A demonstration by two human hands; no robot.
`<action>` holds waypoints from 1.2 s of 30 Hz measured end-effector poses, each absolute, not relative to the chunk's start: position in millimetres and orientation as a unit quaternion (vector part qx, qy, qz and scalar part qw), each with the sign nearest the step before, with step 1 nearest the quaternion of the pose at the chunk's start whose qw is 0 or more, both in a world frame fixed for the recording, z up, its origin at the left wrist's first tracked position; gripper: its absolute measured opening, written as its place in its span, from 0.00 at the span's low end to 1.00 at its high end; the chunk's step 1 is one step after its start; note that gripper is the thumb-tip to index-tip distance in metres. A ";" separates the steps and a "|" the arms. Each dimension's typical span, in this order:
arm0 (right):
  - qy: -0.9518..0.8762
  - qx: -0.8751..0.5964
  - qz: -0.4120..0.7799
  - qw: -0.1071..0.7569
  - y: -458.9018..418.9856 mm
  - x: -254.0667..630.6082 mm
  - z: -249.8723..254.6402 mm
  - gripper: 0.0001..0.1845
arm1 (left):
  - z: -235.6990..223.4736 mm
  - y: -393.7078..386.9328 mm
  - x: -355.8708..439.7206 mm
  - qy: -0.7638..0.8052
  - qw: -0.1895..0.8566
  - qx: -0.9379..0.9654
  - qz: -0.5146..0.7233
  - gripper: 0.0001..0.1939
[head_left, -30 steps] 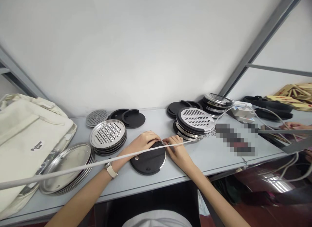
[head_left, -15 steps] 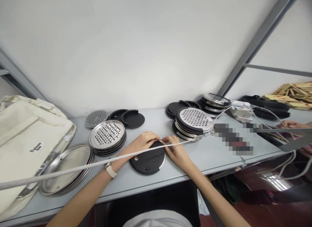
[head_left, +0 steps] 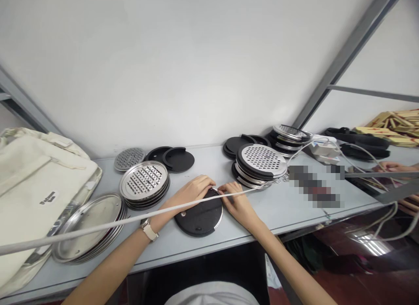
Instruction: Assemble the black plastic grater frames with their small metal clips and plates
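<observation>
A black round disc point(head_left: 200, 215) with a metal edge showing on its right side lies on the table in front of me. My left hand point(head_left: 195, 190) rests over its upper left rim, fingers closed at the edge. My right hand point(head_left: 234, 198) pinches at the upper right rim. Between the two sets of fingertips shows a small shiny metal piece point(head_left: 214, 189), too small to make out fully. Left of my hands stands a stack of round grater plates point(head_left: 144, 182); to the right, a stack of graters with black rims point(head_left: 261, 161).
A pale cable point(head_left: 131, 224) crosses in front of my hands. Metal trays point(head_left: 90, 226) and a cream bag point(head_left: 42, 178) lie left. Black discs point(head_left: 178, 160) lie at the back. Small metal rings point(head_left: 284, 178) sit beside the right stack. Another person's hand point(head_left: 391, 166) shows at far right.
The disc has shifted very slightly toward me and to the right. Both hands stay at its upper rim, with only small finger movements.
</observation>
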State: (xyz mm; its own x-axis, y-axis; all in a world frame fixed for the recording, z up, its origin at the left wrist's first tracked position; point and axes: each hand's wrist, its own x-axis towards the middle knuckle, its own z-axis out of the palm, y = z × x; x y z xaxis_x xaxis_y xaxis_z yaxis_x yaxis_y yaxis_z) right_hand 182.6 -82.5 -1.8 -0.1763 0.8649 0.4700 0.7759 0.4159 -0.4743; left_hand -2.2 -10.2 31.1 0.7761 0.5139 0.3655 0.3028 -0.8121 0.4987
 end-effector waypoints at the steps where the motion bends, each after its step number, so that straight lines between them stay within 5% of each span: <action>1: -0.763 -0.538 0.064 0.353 -82.6 182.9 -1.7 0.07 | 31.5 -10.9 -2.2 0.230 0.199 0.916 0.262 0.12; 6: -0.756 -0.544 0.068 0.357 -82.8 183.8 -1.8 0.07 | 38.0 -17.3 -4.6 0.265 0.141 0.921 0.250 0.10; 10: -0.753 -0.542 0.078 0.365 -82.3 184.3 -3.1 0.07 | 39.5 -20.3 -6.4 0.275 0.126 0.934 0.190 0.18; 16: -0.758 -0.529 0.094 0.370 -82.9 185.2 -1.8 0.09 | 31.5 -19.8 -4.9 0.289 0.125 0.936 0.159 0.08; 36: -0.735 -0.510 0.200 0.399 -82.2 185.8 -4.6 0.15 | 31.1 -22.5 -0.2 0.217 0.157 0.941 0.205 0.20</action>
State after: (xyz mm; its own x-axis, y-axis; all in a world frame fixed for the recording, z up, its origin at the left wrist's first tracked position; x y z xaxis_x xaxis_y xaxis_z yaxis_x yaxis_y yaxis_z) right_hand 185.8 -82.2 -4.6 -0.1616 0.9095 0.3831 0.5896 0.4003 -0.7016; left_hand -0.2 -22.5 31.1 0.8222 0.4723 0.3179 0.3431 -0.8566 0.3853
